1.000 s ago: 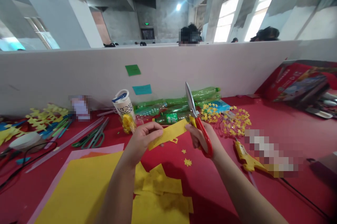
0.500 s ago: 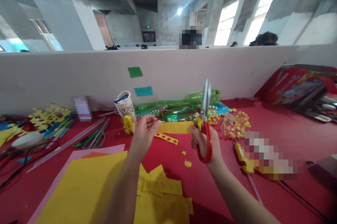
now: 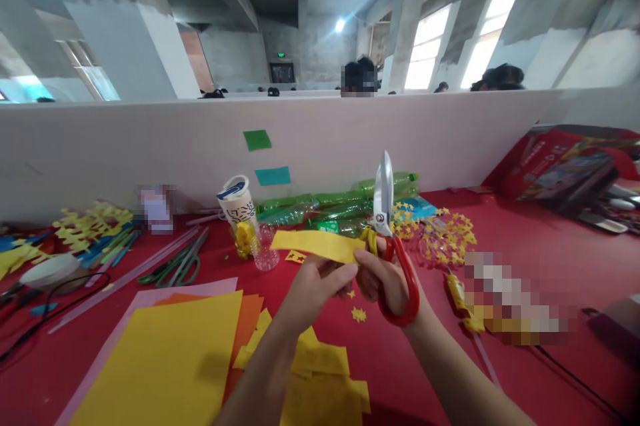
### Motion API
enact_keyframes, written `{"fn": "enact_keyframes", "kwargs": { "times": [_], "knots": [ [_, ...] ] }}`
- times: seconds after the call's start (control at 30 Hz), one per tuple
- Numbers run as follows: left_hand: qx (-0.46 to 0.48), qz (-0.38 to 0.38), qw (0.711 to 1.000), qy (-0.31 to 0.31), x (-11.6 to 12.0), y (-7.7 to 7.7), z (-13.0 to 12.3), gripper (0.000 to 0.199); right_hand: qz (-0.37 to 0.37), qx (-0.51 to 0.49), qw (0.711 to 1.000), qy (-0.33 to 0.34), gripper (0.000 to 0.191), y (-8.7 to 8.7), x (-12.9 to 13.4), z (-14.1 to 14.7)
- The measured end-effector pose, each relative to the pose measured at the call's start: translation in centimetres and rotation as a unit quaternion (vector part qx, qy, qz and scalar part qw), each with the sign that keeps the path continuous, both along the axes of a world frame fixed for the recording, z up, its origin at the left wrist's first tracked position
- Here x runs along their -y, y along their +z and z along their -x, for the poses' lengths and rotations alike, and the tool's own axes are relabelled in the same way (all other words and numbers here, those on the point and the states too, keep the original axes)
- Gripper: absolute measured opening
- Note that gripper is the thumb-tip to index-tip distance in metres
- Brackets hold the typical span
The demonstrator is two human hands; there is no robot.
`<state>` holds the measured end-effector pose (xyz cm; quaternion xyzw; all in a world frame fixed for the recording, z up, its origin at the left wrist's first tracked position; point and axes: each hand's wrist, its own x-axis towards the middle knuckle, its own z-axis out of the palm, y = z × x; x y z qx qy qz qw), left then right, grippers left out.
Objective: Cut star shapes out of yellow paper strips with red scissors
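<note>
Moved away from the cup [image 3: 236, 203]: my left hand [image 3: 311, 293], now against the yellow strip [image 3: 315, 244], pinch unclear. Right hand [image 3: 391, 279] grips strip and scissors [image 3: 384, 193]. Right of cup, strip seems uncut; farther right, cut stars [image 3: 453, 238] lie.

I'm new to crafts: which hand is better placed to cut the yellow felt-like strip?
Likely the right hand: it holds red-handled metal scissors; the left hand, by the strip, has none.
</note>
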<state>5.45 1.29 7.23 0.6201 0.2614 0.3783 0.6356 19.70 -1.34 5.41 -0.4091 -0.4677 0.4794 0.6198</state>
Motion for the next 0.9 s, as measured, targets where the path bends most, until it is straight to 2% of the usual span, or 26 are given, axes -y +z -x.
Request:
{"fn": "enact_keyframes", "kwargs": {
  "times": [0.1,0.3,0.37,0.43,0.5,0.6,0.73,0.83,0.9],
  "knots": [
    [0.001,0.001,1.0,-0.022,0.0,-0.2,0.6,0.027,0.013,0.031,0.999,0.022,0.044,-0.4,0.4,-0.1],
    [-0.113,0.043,0.992,0.029,0.1,0.1,1.3,0.038,0.012,0.081,0.996,0.046,0.032,0.9,0.9,-0.2],
    [-0.106,0.037,0.99,0.082,-0.1,0.4,1.6,0.039,0.01,0.092,0.994,0.058,0.033,1.5,1.1,-0.2],
    [-0.067,0.021,0.984,0.161,-0.6,0.8,2.2,0.038,0.018,0.128,0.988,0.087,0.035,1.9,1.3,-0.3],
    [-0.017,-0.005,0.97,0.244,-1.1,1.0,2.9,0.034,0.028,0.195,0.973,0.118,0.036,2.2,1.5,-0.2],
    [0.024,-0.047,0.947,0.316,-1.6,1.3,4.0,0.029,0.027,0.271,0.948,0.164,0.038,2.3,1.7,0.1],
    [-0.043,-0.078,0.933,0.348,-1.3,2.2,4.7,0.038,0.04,0.322,0.926,0.191,0.048,1.8,1.9,0.6],
    [-0.107,-0.077,0.928,0.349,-0.8,2.7,4.6,0.043,0.041,0.337,0.922,0.185,0.051,1.4,1.8,0.7],
    [-0.114,-0.06,0.929,0.348,-0.6,2.8,4.3,0.041,0.039,0.336,0.923,0.184,0.049,1.2,1.7,0.7]
  ]
}}
